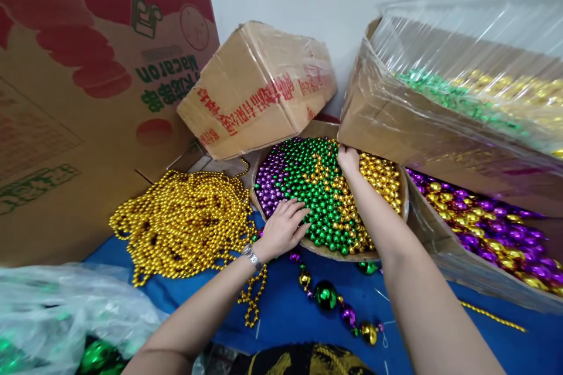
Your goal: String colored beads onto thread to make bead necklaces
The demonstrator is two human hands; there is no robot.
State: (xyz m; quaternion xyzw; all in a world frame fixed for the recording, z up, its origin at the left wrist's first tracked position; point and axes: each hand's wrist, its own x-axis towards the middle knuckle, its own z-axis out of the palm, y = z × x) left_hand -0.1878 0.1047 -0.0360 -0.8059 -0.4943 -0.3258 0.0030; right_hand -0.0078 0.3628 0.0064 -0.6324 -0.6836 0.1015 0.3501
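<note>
A shallow round container [405,196] holds loose purple, green and gold beads [323,211]. My left hand [285,228], with a metal watch on the wrist, lies over the near left of these beads, fingers stretched out. At the far side, my right hand [348,159] reaches in with its fingers curled down among the beads; what they hold, if anything, is hidden. A strand of large green, purple and gold balls [326,295] trails from the container's near side across the blue table surface [299,328]. To the left lies a heap of gold bead strings [189,222].
A tilted cardboard box [255,91] sits behind the container. On the right, a plastic-wrapped carton [382,108] overhangs another box of purple and gold beads [497,228]. A large carton [88,105] stands left. A clear plastic bag [74,299] lies at front left.
</note>
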